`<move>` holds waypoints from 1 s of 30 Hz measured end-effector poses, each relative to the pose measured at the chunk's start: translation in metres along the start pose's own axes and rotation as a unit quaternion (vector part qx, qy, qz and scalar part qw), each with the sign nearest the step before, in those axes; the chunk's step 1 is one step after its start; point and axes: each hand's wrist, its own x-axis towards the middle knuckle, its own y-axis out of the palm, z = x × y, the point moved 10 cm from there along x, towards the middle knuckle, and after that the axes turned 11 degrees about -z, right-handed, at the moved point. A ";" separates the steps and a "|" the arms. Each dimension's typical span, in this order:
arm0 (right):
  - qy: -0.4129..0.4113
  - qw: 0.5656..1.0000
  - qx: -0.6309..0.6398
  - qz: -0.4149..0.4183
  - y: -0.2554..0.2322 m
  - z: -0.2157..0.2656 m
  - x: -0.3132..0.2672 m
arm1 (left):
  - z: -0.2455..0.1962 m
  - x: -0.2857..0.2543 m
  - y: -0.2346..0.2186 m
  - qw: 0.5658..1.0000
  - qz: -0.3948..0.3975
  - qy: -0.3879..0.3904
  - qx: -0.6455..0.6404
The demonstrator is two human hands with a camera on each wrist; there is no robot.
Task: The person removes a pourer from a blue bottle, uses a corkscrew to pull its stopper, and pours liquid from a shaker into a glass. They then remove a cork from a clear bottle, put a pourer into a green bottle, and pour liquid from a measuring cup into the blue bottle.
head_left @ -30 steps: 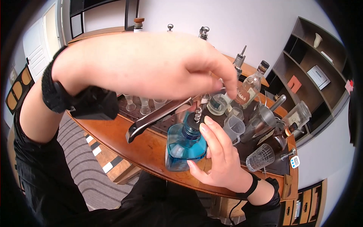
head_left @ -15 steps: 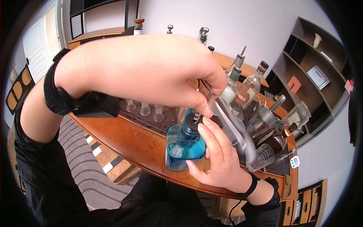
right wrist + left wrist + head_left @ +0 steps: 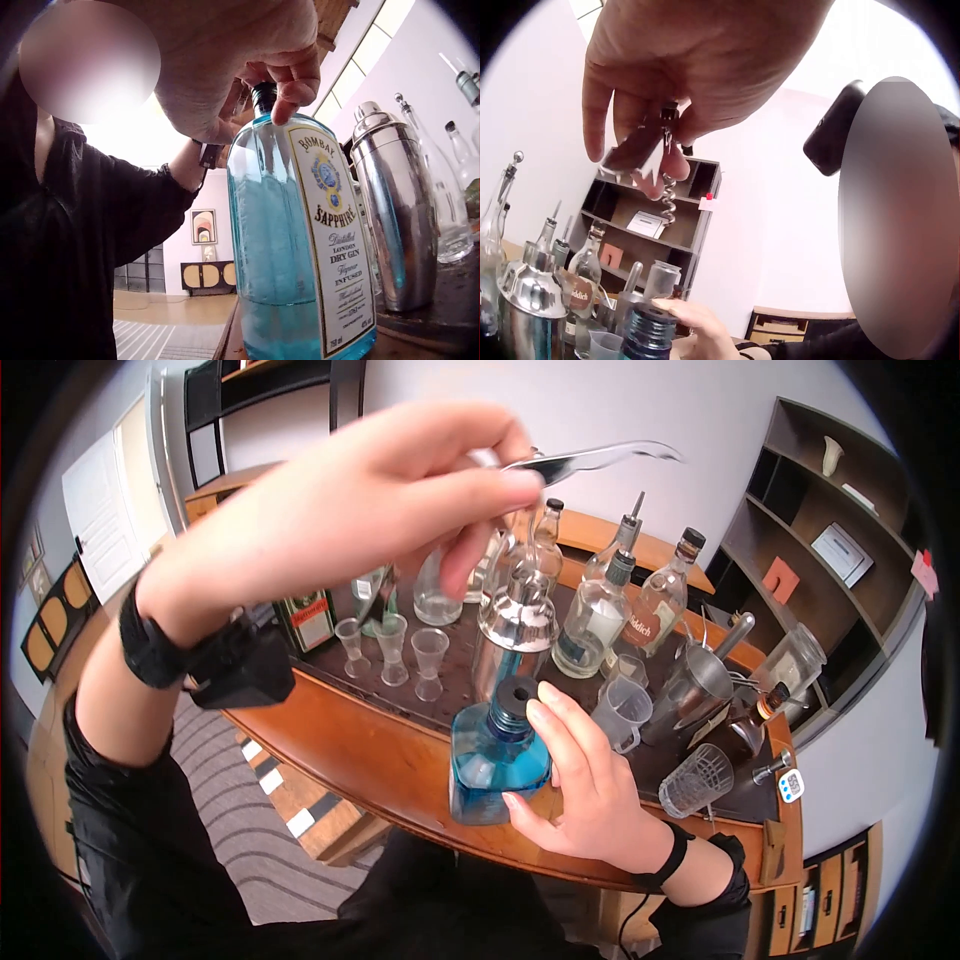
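Observation:
My left hand (image 3: 400, 500), raised above the counter, grips a metal waiter's corkscrew (image 3: 572, 464). The tool's arm sticks out to the right, and in the left wrist view its spiral (image 3: 669, 199) hangs down free in the air. Below stands a blue glass gin bottle (image 3: 492, 768), upright at the counter's front edge and partly filled. A black stopper (image 3: 516, 696) with a dark hole in its top sits in the neck. My right hand (image 3: 590, 785) holds the bottle by the neck; the right wrist view shows its fingers curled there, beside the labelled side (image 3: 330, 217).
Behind the bottle stands a steel cocktail shaker (image 3: 515, 630). Several small jigger glasses (image 3: 393, 650) are to its left. Liquor bottles (image 3: 597, 615) crowd the back, with a plastic measuring jug (image 3: 622, 715), a steel mixing tin (image 3: 690, 685) and a cut-glass tumbler (image 3: 697, 780) at right.
The spiral stood in the stopper's top earlier as my left hand turned the corkscrew. Now the corkscrew is out and lifted, leaving a hole. My right hand has stayed on the bottle.

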 end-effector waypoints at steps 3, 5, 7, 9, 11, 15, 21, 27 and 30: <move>-0.003 1.000 0.000 -0.008 -0.001 -0.001 0.001 | 0.005 -0.011 -0.001 0.998 0.019 -0.023 -0.048; -0.004 1.000 0.015 -0.007 0.000 -0.002 0.003 | 0.010 -0.021 -0.002 0.994 0.017 -0.013 -0.109; 0.004 0.999 0.035 -0.011 -0.005 -0.002 0.003 | 0.019 -0.033 -0.004 0.987 0.000 -0.029 -0.155; 0.025 0.999 0.035 0.028 -0.004 -0.005 0.003 | 0.032 -0.053 -0.008 0.973 -0.015 -0.084 -0.213; 0.023 0.998 0.036 0.037 -0.008 -0.007 0.000 | 0.043 -0.074 -0.018 0.982 -0.046 -0.062 -0.175; 0.023 0.998 0.063 -0.009 -0.019 -0.011 -0.001 | 0.075 -0.117 -0.019 0.966 -0.091 -0.124 -0.208; -0.121 0.990 0.069 -0.011 -0.033 0.034 0.018 | 0.050 -0.157 0.023 0.995 0.006 0.081 0.060; -0.025 0.980 0.147 0.131 0.010 0.061 0.015 | 0.016 -0.177 0.064 0.939 0.002 0.241 0.246; 0.012 0.947 0.095 0.307 0.059 0.063 -0.020 | 0.009 -0.181 0.081 0.917 -0.018 0.276 0.288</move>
